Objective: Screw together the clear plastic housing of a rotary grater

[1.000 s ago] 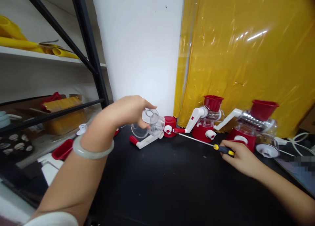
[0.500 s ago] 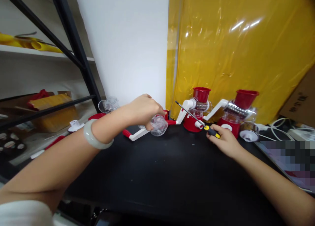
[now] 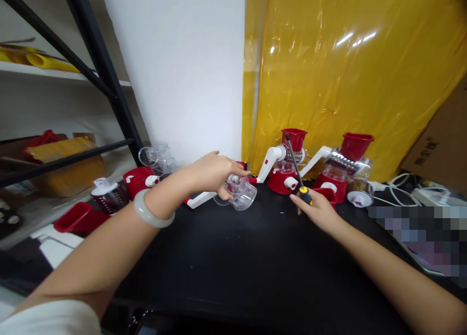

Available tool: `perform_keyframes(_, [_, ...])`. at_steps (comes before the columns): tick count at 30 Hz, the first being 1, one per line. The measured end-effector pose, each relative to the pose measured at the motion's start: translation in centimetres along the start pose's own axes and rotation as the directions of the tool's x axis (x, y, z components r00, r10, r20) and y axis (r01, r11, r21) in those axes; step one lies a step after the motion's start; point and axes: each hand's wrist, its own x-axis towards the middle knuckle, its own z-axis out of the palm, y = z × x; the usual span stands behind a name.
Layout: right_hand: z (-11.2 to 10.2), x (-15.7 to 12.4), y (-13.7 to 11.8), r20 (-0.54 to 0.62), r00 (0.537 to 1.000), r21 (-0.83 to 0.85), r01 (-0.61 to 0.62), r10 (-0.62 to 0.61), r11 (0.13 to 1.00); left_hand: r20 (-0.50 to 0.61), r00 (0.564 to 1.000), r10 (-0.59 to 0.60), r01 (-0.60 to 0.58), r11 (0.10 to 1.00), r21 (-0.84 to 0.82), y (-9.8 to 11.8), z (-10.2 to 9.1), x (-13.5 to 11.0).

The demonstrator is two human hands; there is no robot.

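My left hand (image 3: 219, 173), with a pale bangle on its wrist, grips a clear plastic grater housing (image 3: 245, 195) from above. Its thumb is on the near side, and the housing hides part of the crank handle (image 3: 200, 198) behind it. To the right, my right hand (image 3: 317, 206) is closed around the black and yellow handle of a screwdriver (image 3: 296, 167). The shaft points up and slightly left, in front of a red and white rotary grater (image 3: 280, 179). A second rotary grater (image 3: 333, 179) stands behind my right hand.
On the left lie a red base (image 3: 138, 180), a metal drum cutter (image 3: 109, 196), a red hopper (image 3: 82, 218) and another clear housing (image 3: 155, 157). A drum (image 3: 360, 193), white cables (image 3: 399, 191) and a tablet-like device (image 3: 419, 237) are at right. A black shelf frame (image 3: 102, 67) rises at left.
The clear housing has moved right and a little nearer in my left hand. My right hand has swung the screwdriver from leaning left to nearly upright. The view has shifted slightly.
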Motion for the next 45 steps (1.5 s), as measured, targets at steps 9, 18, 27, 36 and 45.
perform_keyframes(9, [5.0,0.6,-2.3,0.026,0.999,0.231,0.032,-0.039,0.973,-0.123,0.992,-0.039,0.016,0.984,-0.179,-0.5,1.8,-0.8])
perform_keyframes(18, [8.8,-0.1,-4.6,0.053,0.991,0.335,0.102,-0.127,0.937,-0.104,0.984,-0.147,0.108,0.945,-0.309,-0.4,0.9,-2.0])
perform_keyframes(27, [9.4,-0.9,-4.5,0.039,0.991,0.364,0.104,-0.126,0.926,-0.04,0.984,-0.175,0.145,0.905,-0.401,-1.0,2.0,-1.5])
perform_keyframes(36, [9.2,-1.4,-4.7,0.064,0.995,0.339,0.051,-0.078,0.939,-0.042,0.996,-0.082,0.049,0.855,-0.516,-2.0,3.3,-0.9])
perform_keyframes(45, [9.1,-1.5,-4.1,0.028,0.983,0.277,0.165,-0.179,0.947,0.154,0.987,0.054,0.112,0.461,-0.88,-4.9,6.5,0.3])
